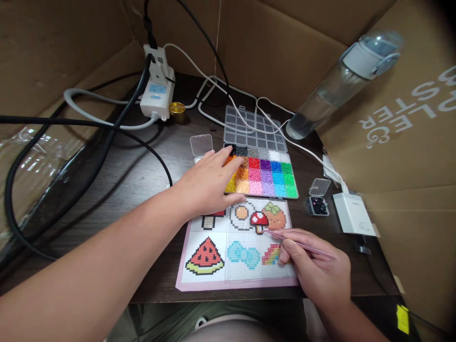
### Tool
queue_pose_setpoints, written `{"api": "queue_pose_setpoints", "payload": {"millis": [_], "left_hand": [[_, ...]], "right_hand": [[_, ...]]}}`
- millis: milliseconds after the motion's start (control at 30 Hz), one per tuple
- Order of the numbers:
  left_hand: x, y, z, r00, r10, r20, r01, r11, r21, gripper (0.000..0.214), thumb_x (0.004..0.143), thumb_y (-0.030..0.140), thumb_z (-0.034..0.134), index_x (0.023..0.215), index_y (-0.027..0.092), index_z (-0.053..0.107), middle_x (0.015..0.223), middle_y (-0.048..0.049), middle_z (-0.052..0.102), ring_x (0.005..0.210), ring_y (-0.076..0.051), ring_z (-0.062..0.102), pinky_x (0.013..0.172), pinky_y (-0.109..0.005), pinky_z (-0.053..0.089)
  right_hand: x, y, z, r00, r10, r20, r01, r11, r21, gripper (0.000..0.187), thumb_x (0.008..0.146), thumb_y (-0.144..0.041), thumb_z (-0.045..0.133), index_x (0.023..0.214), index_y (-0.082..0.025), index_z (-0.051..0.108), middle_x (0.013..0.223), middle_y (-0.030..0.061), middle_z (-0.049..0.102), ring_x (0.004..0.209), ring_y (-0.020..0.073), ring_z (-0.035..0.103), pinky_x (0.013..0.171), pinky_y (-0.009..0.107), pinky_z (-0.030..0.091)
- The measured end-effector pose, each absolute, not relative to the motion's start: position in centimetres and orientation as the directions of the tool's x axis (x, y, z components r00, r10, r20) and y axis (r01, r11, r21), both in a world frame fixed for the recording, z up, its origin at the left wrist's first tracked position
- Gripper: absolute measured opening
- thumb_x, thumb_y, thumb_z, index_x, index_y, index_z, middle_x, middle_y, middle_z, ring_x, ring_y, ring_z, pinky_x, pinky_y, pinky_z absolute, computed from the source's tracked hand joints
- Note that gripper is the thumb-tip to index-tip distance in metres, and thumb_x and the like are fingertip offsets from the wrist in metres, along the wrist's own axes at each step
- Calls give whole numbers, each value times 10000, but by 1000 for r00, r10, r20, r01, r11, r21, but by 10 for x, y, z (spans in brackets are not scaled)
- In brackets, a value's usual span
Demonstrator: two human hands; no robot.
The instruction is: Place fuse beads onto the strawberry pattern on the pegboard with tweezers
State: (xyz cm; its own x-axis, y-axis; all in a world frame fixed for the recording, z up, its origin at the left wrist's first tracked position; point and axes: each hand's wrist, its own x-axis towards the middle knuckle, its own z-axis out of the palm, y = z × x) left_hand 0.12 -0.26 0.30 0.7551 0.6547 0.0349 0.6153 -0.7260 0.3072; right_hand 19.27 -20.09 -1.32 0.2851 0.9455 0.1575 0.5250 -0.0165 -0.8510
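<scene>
My left hand [208, 183] lies flat with its fingers stretched out over the left end of the open bead box [270, 175], which has compartments of many colours. My right hand [317, 268] is closed on pink tweezers [299, 243]. Their tip points at the mushroom picture on the pattern sheet [206, 259]. A clear pegboard [249, 266] lies over the right part of the sheet, and my right hand rests on its lower right corner by the rainbow picture.
The bead box's clear lid [253, 128] lies open behind it. A small open case of dark beads [317, 205] sits at the right, a white charger [353, 213] beside it. A water bottle [342, 80] leans at the back right. A power strip [157, 85] and cables lie at the back left. Cardboard walls surround the table.
</scene>
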Motion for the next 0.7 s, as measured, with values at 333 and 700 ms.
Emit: {"api": "queue_pose_setpoints", "payload": {"millis": [333, 700], "left_hand": [[1, -3, 3, 757, 653, 36, 612, -727, 312, 827, 817, 607, 605, 1485, 195, 343, 1578, -187, 279, 1445, -353, 302, 1182, -494, 227], [1, -2, 2, 760, 648, 39, 605, -729, 321, 829, 819, 605, 603, 1486, 187, 342, 1580, -186, 278, 1457, -351, 275, 1183, -496, 223]], "right_hand": [[192, -200, -12, 282, 947, 155, 536, -22, -844, 165, 906, -177, 625, 890, -233, 779, 605, -6, 710, 797, 199, 730, 819, 355, 582], [194, -201, -16, 302, 944, 134, 494, -35, -869, 161, 907, -183, 629, 927, -239, 779, 638, 6, 725, 806, 210, 727, 853, 405, 580]]}}
